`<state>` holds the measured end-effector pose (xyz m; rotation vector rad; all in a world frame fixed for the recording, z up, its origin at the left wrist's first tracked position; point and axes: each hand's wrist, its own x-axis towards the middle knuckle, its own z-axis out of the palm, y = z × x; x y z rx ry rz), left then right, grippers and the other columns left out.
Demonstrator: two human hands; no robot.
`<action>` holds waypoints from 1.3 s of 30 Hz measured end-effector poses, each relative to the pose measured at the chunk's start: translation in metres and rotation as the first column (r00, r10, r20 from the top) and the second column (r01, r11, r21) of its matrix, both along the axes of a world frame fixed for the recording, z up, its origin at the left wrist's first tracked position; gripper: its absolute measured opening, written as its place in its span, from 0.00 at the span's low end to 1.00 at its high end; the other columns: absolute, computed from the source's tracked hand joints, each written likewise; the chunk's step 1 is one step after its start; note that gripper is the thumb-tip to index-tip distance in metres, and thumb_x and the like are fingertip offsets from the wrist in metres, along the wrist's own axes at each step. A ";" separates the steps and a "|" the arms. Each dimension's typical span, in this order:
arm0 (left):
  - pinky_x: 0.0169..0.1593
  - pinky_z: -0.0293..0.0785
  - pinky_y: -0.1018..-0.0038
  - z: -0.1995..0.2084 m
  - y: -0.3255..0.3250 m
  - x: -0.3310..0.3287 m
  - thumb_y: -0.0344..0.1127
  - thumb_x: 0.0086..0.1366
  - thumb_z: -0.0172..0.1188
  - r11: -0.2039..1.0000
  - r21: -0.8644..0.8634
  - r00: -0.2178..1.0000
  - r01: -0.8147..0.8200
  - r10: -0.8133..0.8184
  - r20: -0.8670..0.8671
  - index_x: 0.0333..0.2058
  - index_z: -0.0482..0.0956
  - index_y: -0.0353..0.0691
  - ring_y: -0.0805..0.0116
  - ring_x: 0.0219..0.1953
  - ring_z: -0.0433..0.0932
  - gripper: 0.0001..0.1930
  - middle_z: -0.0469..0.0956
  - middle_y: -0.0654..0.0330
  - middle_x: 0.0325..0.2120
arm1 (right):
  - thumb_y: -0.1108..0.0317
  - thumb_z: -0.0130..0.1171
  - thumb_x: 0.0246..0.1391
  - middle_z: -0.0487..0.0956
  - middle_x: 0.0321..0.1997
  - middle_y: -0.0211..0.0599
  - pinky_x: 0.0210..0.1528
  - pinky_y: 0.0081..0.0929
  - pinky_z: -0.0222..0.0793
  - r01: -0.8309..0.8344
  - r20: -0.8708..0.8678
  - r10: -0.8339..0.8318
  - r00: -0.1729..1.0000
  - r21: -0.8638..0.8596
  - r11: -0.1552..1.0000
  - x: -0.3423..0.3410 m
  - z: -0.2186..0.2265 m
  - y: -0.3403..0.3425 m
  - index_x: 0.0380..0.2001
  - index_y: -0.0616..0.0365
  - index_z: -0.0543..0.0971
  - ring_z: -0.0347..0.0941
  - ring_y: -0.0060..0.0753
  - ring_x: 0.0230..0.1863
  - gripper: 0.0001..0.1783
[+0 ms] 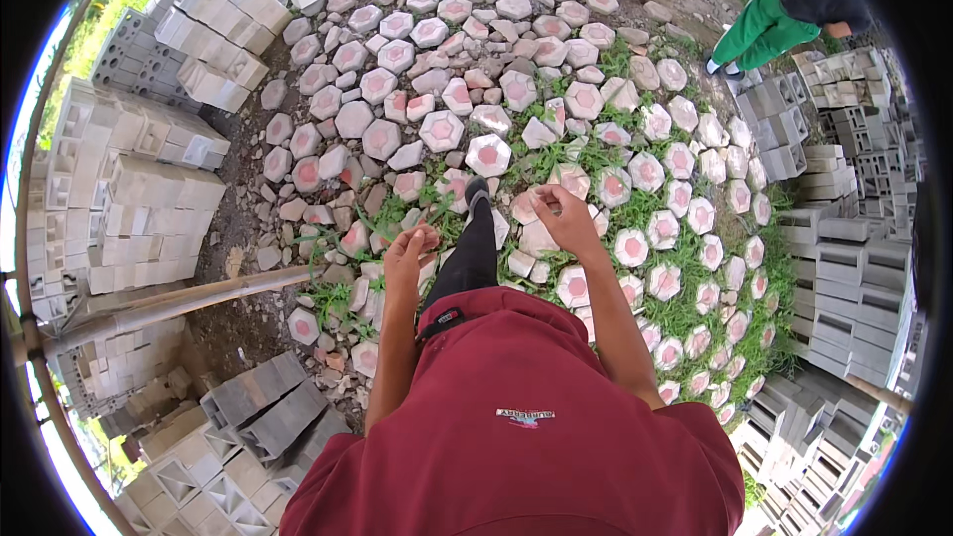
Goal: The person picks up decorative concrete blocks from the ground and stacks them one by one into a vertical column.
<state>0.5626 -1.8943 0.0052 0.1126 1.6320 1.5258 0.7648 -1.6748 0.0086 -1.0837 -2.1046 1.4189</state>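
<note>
My left hand point(409, 246) hangs in front of my dark red shirt point(516, 377). Its fingers are loosely bent and a little apart, with nothing visible in them. To the right, my right hand point(564, 218) has its thumb and fingers curled toward each other, and no object shows between them. Neither hand touches anything. Below them lies a path of hexagonal paving blocks point(488, 154) with reddish centres. One foot in a dark shoe point(477, 193) is stretched forward onto it; my other leg is hidden by the shirt.
Stacked concrete blocks line the left point(164, 208) and right point(854, 278) sides. A bamboo pole point(189, 304) sticks out at the left. Loose rubble point(437, 74) and grass point(645, 298) lie among the pavers. Far right, a person in green trousers point(769, 28) stands by blocks.
</note>
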 end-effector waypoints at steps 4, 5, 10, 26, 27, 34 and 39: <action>0.45 0.74 0.72 -0.012 0.086 -0.070 0.39 0.69 0.52 0.999 -0.016 0.999 -0.040 0.040 -0.024 0.47 0.76 0.36 0.71 0.42 0.78 0.14 0.80 0.59 0.39 | 0.59 0.60 0.56 0.81 0.34 0.43 0.42 0.29 0.73 -0.032 -0.019 0.031 0.999 -0.051 0.998 -0.068 -0.002 0.069 0.45 0.65 0.76 0.79 0.35 0.36 0.21; 0.44 0.74 0.74 -0.015 0.116 -0.094 0.38 0.69 0.53 0.998 -0.047 0.980 0.041 -0.049 -0.192 0.46 0.76 0.34 0.71 0.41 0.78 0.14 0.81 0.58 0.38 | 0.58 0.60 0.56 0.81 0.34 0.44 0.42 0.29 0.73 -0.076 0.027 0.076 0.997 -0.033 0.997 -0.085 0.001 0.088 0.45 0.66 0.76 0.79 0.35 0.37 0.21; 0.46 0.73 0.76 0.017 0.274 -0.182 0.35 0.68 0.54 0.981 0.023 0.900 0.192 -0.167 -0.402 0.45 0.75 0.27 0.71 0.40 0.79 0.14 0.81 0.54 0.37 | 0.56 0.60 0.56 0.81 0.35 0.46 0.42 0.31 0.74 -0.085 0.052 0.086 0.995 -0.017 0.996 -0.139 0.021 0.172 0.45 0.67 0.75 0.79 0.36 0.37 0.24; 0.42 0.73 0.76 -0.011 0.587 -0.331 0.38 0.68 0.55 0.951 0.054 0.902 0.303 -0.268 -0.338 0.48 0.76 0.36 0.73 0.41 0.78 0.15 0.81 0.60 0.37 | 0.59 0.61 0.56 0.81 0.32 0.38 0.41 0.26 0.73 0.059 0.008 -0.059 0.998 -0.107 0.993 -0.292 -0.008 0.495 0.43 0.64 0.77 0.78 0.28 0.34 0.19; 0.44 0.74 0.75 -0.008 0.609 -0.340 0.37 0.68 0.55 0.959 0.000 0.904 0.283 -0.267 -0.333 0.46 0.76 0.32 0.72 0.39 0.78 0.14 0.81 0.58 0.36 | 0.59 0.61 0.56 0.81 0.32 0.38 0.41 0.26 0.73 0.035 -0.006 -0.036 0.999 -0.099 0.994 -0.306 -0.002 0.525 0.43 0.65 0.77 0.78 0.28 0.34 0.19; 0.44 0.74 0.74 0.021 0.754 -0.404 0.40 0.67 0.56 0.925 -0.064 0.802 0.375 -0.359 -0.478 0.49 0.74 0.31 0.72 0.41 0.78 0.19 0.80 0.55 0.40 | 0.59 0.58 0.55 0.81 0.35 0.45 0.40 0.31 0.73 -0.145 0.004 0.145 0.989 -0.007 0.989 -0.396 0.015 0.722 0.45 0.67 0.75 0.79 0.35 0.35 0.22; 0.47 0.72 0.73 0.033 0.807 -0.423 0.41 0.69 0.53 0.976 -0.029 0.929 0.214 -0.212 -0.305 0.50 0.74 0.35 0.70 0.44 0.78 0.17 0.80 0.58 0.42 | 0.58 0.59 0.56 0.81 0.33 0.42 0.39 0.29 0.73 -0.210 0.035 0.209 0.977 0.031 0.977 -0.447 0.029 0.808 0.44 0.66 0.76 0.77 0.31 0.34 0.21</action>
